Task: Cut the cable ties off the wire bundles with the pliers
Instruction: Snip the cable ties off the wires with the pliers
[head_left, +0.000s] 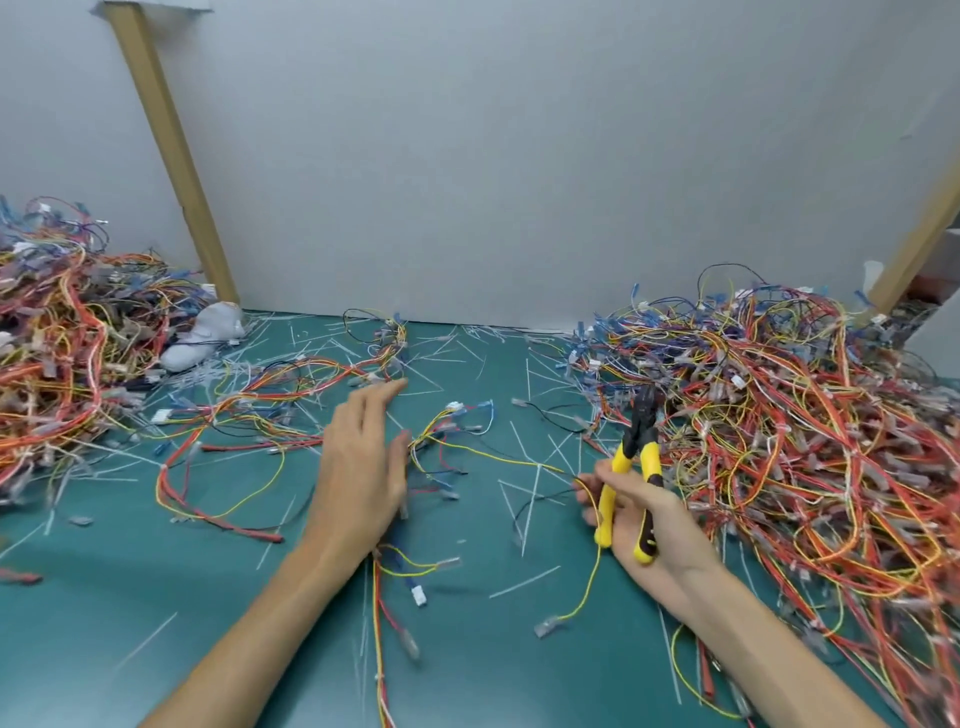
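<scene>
On my feed from the head camera: a person's left hand (358, 467) lies flat, fingers straight and stretched forward, its grip released, on a loose bundle of yellow, red and blue wires (441, 441) in the middle of the dark green surface (156, 597). The right hand (641, 530), palm up just to the right, has its grip curled round the yellow-and-black-handled pliers (640, 423). The tool points away from the person towards the big tangled heap of orange, red and yellow wires (805, 415) on the right; its handles stand spread, and I cannot tell whether the jaws meet. A thin yellow wire (589, 592) crosses the right fingers and hangs down to a clear connector. A second heap of orange and blue wires (62, 364) fills the left edge, a white cloth lump (208, 332) beside it. Cut white cable-tie strips (524, 582) litter the surface. A grey board (519, 156) stands behind.
</scene>
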